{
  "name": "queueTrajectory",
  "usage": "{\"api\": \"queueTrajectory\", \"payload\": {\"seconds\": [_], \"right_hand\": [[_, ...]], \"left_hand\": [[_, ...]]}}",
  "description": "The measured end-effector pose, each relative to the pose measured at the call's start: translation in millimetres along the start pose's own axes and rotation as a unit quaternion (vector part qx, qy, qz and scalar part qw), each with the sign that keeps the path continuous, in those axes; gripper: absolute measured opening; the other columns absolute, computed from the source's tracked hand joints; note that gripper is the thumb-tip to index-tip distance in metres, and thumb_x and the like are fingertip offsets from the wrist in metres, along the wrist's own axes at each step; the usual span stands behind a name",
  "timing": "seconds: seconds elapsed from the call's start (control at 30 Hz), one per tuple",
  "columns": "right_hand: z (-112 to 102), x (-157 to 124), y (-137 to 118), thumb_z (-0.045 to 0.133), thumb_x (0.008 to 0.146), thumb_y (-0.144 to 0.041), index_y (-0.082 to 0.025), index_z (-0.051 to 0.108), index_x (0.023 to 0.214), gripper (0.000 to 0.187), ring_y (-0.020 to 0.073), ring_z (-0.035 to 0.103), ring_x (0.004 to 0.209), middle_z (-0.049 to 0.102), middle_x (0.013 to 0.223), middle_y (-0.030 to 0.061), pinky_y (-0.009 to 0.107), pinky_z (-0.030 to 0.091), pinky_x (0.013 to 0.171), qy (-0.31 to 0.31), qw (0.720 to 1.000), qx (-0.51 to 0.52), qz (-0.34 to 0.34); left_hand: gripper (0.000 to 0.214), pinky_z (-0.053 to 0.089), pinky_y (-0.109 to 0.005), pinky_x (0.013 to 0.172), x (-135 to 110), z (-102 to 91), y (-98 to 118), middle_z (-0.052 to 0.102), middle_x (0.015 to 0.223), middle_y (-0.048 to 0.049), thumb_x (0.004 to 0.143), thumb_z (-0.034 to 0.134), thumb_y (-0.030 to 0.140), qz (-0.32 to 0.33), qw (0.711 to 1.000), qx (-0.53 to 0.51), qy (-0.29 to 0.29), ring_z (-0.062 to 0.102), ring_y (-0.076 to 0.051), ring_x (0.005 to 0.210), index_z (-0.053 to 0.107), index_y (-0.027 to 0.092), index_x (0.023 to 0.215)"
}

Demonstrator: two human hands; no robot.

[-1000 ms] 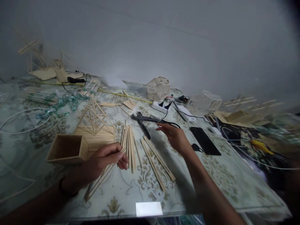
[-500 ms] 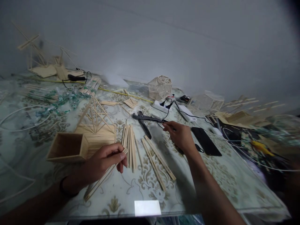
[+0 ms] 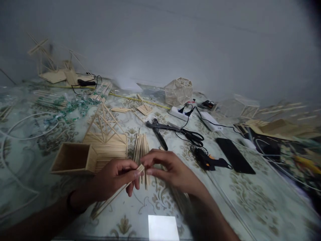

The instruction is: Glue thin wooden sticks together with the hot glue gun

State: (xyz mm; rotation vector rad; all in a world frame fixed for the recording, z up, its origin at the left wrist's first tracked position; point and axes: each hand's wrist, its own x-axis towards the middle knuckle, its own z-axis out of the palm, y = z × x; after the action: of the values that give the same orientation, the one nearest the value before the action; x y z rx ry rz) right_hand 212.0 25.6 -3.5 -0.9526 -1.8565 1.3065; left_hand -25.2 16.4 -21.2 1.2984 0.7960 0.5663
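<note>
My left hand [image 3: 114,177] pinches a bundle of thin wooden sticks [image 3: 110,199] that slants down toward the table's near edge. My right hand [image 3: 168,169] has its fingertips closed on the upper end of the same bundle, touching my left fingers. Just behind both hands lies a loose pile of sticks [image 3: 141,149]. A small open wooden box [image 3: 72,162] and a stick-built frame on a slatted base [image 3: 106,137] sit to the left.
Black pliers [image 3: 157,132], scissors [image 3: 193,137], a glue gun [image 3: 209,160] and a dark phone [image 3: 234,150] lie to the right. A power strip [image 3: 179,113] with cables, a stick polyhedron [image 3: 178,90] and more stick models line the wall.
My right hand drew back from the black tool by the phone and came to the end of the stick bundle in my left hand. The glue gun now lies uncovered.
</note>
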Motion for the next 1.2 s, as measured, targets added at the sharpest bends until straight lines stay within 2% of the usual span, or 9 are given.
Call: {"api": "queueTrajectory", "payload": {"seconds": [0.1, 0.3, 0.53, 0.83, 0.93, 1.03, 1.07, 1.13, 1.2], "right_hand": [[12, 1, 8, 0.081, 0.093, -0.045, -0.021, 0.083, 0.104, 0.026, 0.0167, 0.073, 0.080, 0.077, 0.091, 0.0049, 0.028, 0.059, 0.075, 0.000, 0.998, 0.070, -0.005], [22, -5, 19, 0.082, 0.093, -0.040, -0.024, 0.085, 0.099, 0.018, 0.0146, 0.068, 0.076, 0.074, 0.084, 0.0023, 0.027, 0.054, 0.071, 0.026, 0.994, 0.095, -0.046], [25, -8, 10, 0.079, 0.096, -0.036, -0.023, 0.083, 0.098, 0.013, 0.0149, 0.069, 0.080, 0.075, 0.086, 0.0023, 0.028, 0.056, 0.076, 0.022, 0.995, 0.055, -0.082], [25, -9, 11, 0.074, 0.101, -0.030, -0.025, 0.080, 0.099, 0.008, 0.0156, 0.074, 0.075, 0.078, 0.082, 0.0007, 0.028, 0.059, 0.073, 0.064, 0.995, 0.016, -0.075], [2, -15, 14, 0.074, 0.100, -0.031, -0.025, 0.079, 0.101, 0.008, 0.0154, 0.071, 0.065, 0.075, 0.076, -0.0004, 0.028, 0.059, 0.066, 0.161, 0.985, 0.036, -0.050], [-32, -22, 16, 0.080, 0.094, -0.035, -0.027, 0.079, 0.100, 0.010, 0.0149, 0.067, 0.066, 0.072, 0.084, -0.0001, 0.029, 0.058, 0.064, 0.369, 0.921, 0.060, -0.106], [-42, -24, 16, 0.082, 0.092, -0.037, -0.028, 0.078, 0.099, 0.011, 0.0147, 0.065, 0.066, 0.070, 0.084, -0.0002, 0.029, 0.057, 0.064, 0.411, 0.901, 0.064, -0.122], [-55, -25, 16, 0.083, 0.090, -0.039, -0.029, 0.076, 0.096, 0.013, 0.0148, 0.062, 0.065, 0.066, 0.083, -0.0007, 0.030, 0.057, 0.065, 0.447, 0.881, 0.064, -0.139], [-59, -25, 17, 0.083, 0.090, -0.040, -0.029, 0.074, 0.096, 0.016, 0.0155, 0.063, 0.066, 0.065, 0.081, -0.0009, 0.032, 0.058, 0.069, 0.440, 0.886, 0.059, -0.132]], "left_hand": [[0.030, 0.047, -0.023, 0.056, -2, 2.2, 2, 0.074, 0.073, -0.0022, 0.097, 0.064, 0.039, -0.013, 1.000, -0.005, -0.010, 0.063, -0.011, 0.052, 0.069, 0.016, 0.078], [0.036, 0.050, -0.023, 0.057, -8, 3.4, 3, 0.078, 0.074, -0.0035, 0.102, 0.060, 0.043, -0.032, 0.999, 0.002, -0.034, 0.067, -0.013, 0.053, 0.068, 0.017, 0.080], [0.046, 0.046, -0.025, 0.057, -13, 5.7, 5, 0.071, 0.058, -0.0011, 0.103, 0.058, 0.050, -0.050, 0.998, 0.017, -0.044, 0.066, -0.015, 0.049, 0.069, 0.018, 0.072], [0.045, 0.053, -0.027, 0.061, -5, 1.0, 4, 0.077, 0.068, -0.0034, 0.104, 0.058, 0.049, -0.033, 0.999, 0.020, -0.019, 0.071, -0.017, 0.057, 0.072, 0.019, 0.074], [0.051, 0.058, -0.030, 0.070, -4, -6.1, 12, 0.079, 0.073, -0.0068, 0.108, 0.047, 0.047, -0.013, 0.996, 0.069, -0.050, 0.073, -0.019, 0.065, 0.077, 0.016, 0.080], [0.050, 0.058, -0.031, 0.074, -6, -10.6, 18, 0.079, 0.077, -0.0064, 0.110, 0.043, 0.041, 0.006, 0.992, 0.125, -0.031, 0.072, -0.018, 0.069, 0.076, 0.017, 0.081], [0.047, 0.058, -0.030, 0.073, -6, -10.8, 19, 0.078, 0.075, -0.0053, 0.110, 0.044, 0.039, 0.011, 0.991, 0.135, -0.022, 0.071, -0.018, 0.069, 0.075, 0.018, 0.080], [0.041, 0.057, -0.030, 0.071, -7, -9.6, 19, 0.075, 0.069, -0.0029, 0.108, 0.048, 0.037, 0.014, 0.990, 0.143, -0.004, 0.070, -0.018, 0.067, 0.073, 0.020, 0.081], [0.036, 0.056, -0.029, 0.069, -7, -7.1, 16, 0.072, 0.066, -0.0018, 0.106, 0.050, 0.036, 0.006, 0.990, 0.139, 0.008, 0.069, -0.018, 0.065, 0.072, 0.021, 0.082]]}}
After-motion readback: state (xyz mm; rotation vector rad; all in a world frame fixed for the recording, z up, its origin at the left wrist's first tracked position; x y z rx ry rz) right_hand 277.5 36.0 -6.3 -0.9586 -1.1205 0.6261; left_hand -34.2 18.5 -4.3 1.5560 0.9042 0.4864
